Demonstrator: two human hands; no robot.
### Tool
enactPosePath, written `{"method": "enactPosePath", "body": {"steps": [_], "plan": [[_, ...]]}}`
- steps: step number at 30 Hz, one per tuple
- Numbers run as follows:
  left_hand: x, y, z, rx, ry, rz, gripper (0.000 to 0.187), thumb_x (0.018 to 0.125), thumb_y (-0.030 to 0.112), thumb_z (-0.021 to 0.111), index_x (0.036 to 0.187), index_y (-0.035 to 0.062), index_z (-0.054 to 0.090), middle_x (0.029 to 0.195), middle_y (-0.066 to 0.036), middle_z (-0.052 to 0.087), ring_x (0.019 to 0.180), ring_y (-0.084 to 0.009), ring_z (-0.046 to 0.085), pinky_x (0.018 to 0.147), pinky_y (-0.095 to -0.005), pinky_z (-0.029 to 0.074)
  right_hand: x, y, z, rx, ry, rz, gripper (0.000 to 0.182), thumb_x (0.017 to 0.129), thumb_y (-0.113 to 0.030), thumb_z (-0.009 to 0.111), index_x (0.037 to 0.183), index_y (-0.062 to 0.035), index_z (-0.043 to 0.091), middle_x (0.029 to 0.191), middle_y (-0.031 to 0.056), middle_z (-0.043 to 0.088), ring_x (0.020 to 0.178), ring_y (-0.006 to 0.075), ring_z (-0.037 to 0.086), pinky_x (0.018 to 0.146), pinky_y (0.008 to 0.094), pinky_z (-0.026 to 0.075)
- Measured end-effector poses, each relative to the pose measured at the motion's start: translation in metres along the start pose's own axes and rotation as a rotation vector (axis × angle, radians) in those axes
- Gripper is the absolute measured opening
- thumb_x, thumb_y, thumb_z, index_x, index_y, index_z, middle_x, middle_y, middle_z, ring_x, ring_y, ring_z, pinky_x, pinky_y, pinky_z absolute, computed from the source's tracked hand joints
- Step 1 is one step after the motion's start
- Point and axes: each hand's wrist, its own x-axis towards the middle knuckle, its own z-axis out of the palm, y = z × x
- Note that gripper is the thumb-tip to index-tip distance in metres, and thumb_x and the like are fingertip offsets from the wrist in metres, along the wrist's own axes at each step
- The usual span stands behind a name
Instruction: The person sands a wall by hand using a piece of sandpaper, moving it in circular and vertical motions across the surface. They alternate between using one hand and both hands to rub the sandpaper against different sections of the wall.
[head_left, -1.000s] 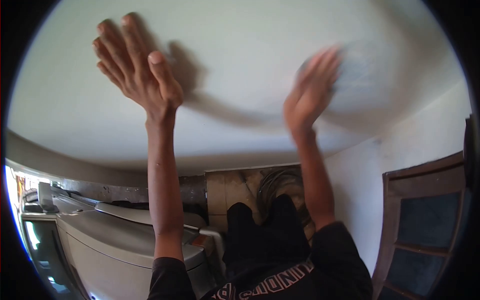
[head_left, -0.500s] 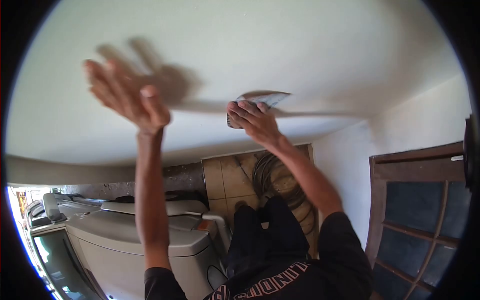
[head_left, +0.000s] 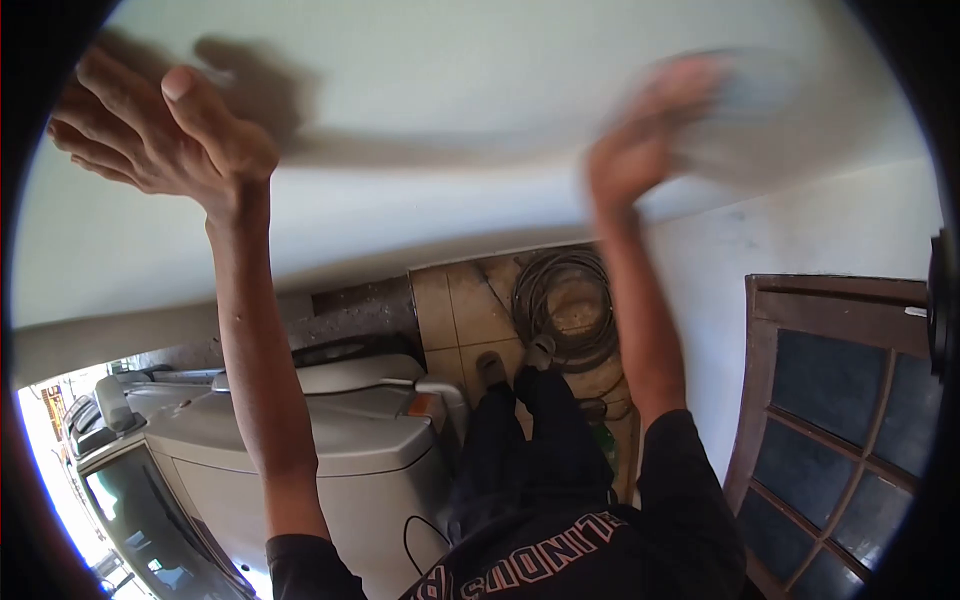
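A pale wall point(head_left: 430, 100) stretches across the top of the view. At the upper left my left hand point(head_left: 165, 140) is open beside it, fingers stretched out and thumb apart, holding nothing. Its shadow falls on the wall just behind. My right hand point(head_left: 645, 135), smeared by motion, is up at the right of the wall with a sheet of sandpaper point(head_left: 755, 88) under its fingers. The sheet is a greyish blur against the wall, its edges hard to make out.
A silver car point(head_left: 330, 430) stands close on the left below my arm. A coil of dark hose point(head_left: 535, 300) lies on the tiled floor point(head_left: 440, 320) by my feet. At the right is a brown-framed door point(head_left: 760, 400) with glass panes.
My right hand has swept up and to the right along the wall with the sandpaper. My left hand has moved up and left, still open. The view has shifted slightly.
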Motion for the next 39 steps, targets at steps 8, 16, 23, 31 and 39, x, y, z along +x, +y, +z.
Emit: {"method": "enactPosePath", "body": {"steps": [8,16,23,31,39], "plan": [[-0.009,0.003,-0.005,0.025,0.0,-0.042,0.071,0.102,0.052,0.019,0.154,0.0063,0.032,0.164,-0.018,0.015,0.154,-0.0319,0.003,0.123,-0.0471,-0.005,-0.14,-0.044,-0.013,0.046,-0.586,-0.079,0.042,0.084,0.008,0.051,0.123,-0.002,0.064,0.132,0.0135,0.059,0.135,0.0375,0.044,0.121,0.0564,0.01],[-0.006,0.006,-0.001,0.058,0.026,-0.071,0.066,0.103,0.047,0.02,0.153,0.0059,0.035,0.164,-0.015,0.017,0.154,-0.0313,0.005,0.123,-0.0462,-0.003,0.01,-0.043,0.013,-0.105,-0.012,0.0,0.044,0.09,0.006,0.049,0.134,0.0063,0.054,0.15,0.0298,0.039,0.148,0.043,0.024,0.119,0.0585,0.016],[-0.006,0.003,0.0,0.041,0.04,-0.051,0.069,0.102,0.054,0.016,0.154,0.0124,0.033,0.165,-0.009,0.018,0.154,-0.026,0.007,0.124,-0.0459,-0.003,-0.058,-0.018,0.001,0.331,-0.198,0.069,0.033,0.099,-0.005,0.049,0.132,0.0006,0.056,0.147,0.0188,0.047,0.14,0.031,0.037,0.117,0.0476,0.024],[-0.007,-0.002,0.004,0.028,0.057,-0.054,0.065,0.102,0.05,0.018,0.155,0.0159,0.033,0.165,-0.011,0.018,0.154,-0.0272,0.006,0.123,-0.0416,-0.008,-0.038,-0.067,-0.009,-0.042,-0.599,-0.008,0.044,0.089,0.006,0.05,0.132,0.0029,0.059,0.14,0.0279,0.051,0.14,0.0476,0.037,0.119,0.057,0.017],[-0.006,0.003,-0.003,0.063,0.025,-0.089,0.062,0.103,0.046,0.022,0.152,0.012,0.039,0.162,-0.016,0.024,0.153,-0.0328,0.012,0.122,-0.0469,-0.002,0.127,-0.092,0.005,0.27,-0.017,-0.206,0.034,0.093,0.005,0.054,0.126,0.0114,0.06,0.141,0.0336,0.048,0.138,0.0407,0.043,0.116,0.0556,0.028]]}}
